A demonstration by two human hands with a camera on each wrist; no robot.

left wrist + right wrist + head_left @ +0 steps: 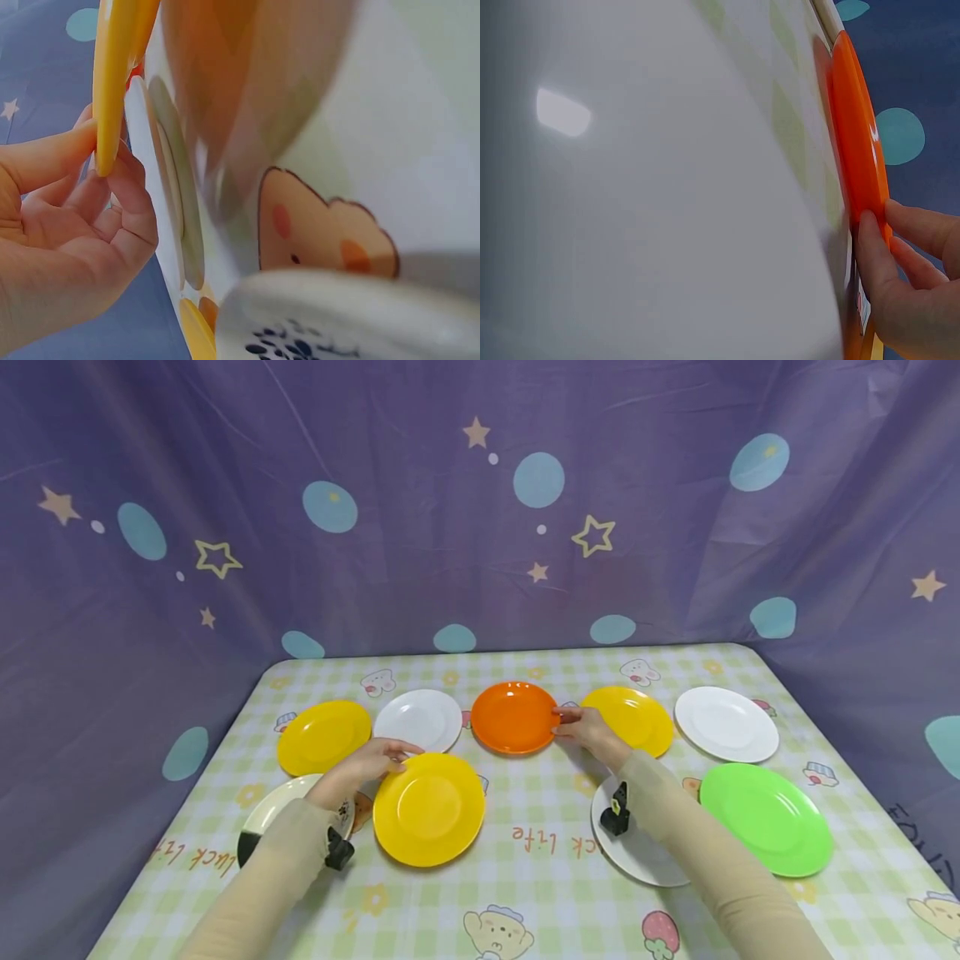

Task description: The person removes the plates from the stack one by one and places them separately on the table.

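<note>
My left hand pinches the upper left rim of a yellow plate between thumb and fingers. In the left wrist view that yellow plate stands off the tablecloth, its blurred orange reflection or shadow beside it. At the back middle, my right hand holds the right rim of an orange plate. The right wrist view shows thumb and fingers on either side of the orange plate's edge; whether it touches the cloth is hard to tell. Beneath the left forearm lies a patterned white plate with a black section.
Along the back lie a yellow plate, a white plate, another yellow plate and another white plate. A green plate sits at the right. A white plate is partly under the right forearm. A purple curtain stands behind the table.
</note>
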